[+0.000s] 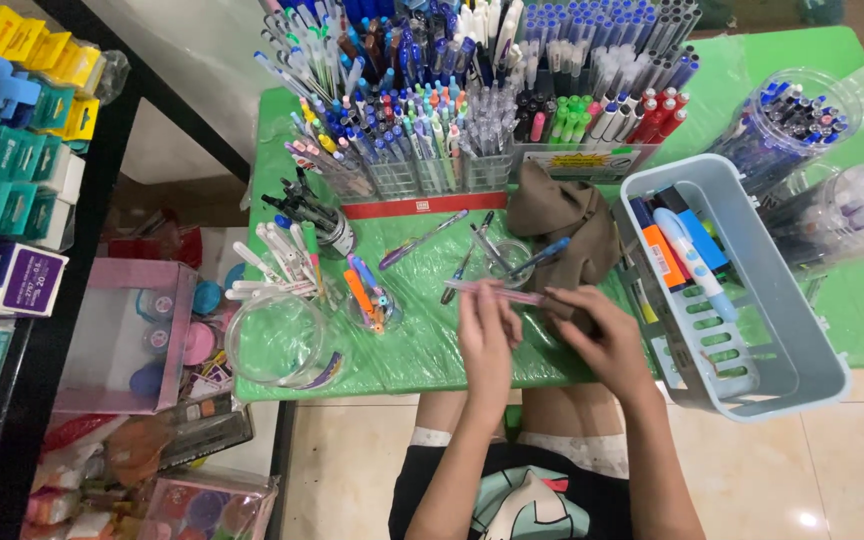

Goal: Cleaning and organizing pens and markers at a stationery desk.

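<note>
Both hands meet just above the near edge of the green counter (422, 350). The left hand (485, 335) and the right hand (607, 340) share one slim pink pen (497, 292), held level between them: the left fingers (474, 300) pinch its middle, and the right fingers (564, 300) pinch its right end. By the look of it, the step in hand is checking or fitting this pen, and the next move calls for a steady grip on the barrel while the end is worked.

Just beyond the hands stands a small clear cup (507, 260) with a few pens leaning in it, and a brown cloth (564, 222) lies beside it. To the left sit an empty clear tub (277, 340) and a small cup of orange pens (370, 300). At the right, a grey basket (782, 340) holds markers. Farther back, a rack of pens (472, 90) stands in tight rows, with round clear jars (802, 115) at the far right.
</note>
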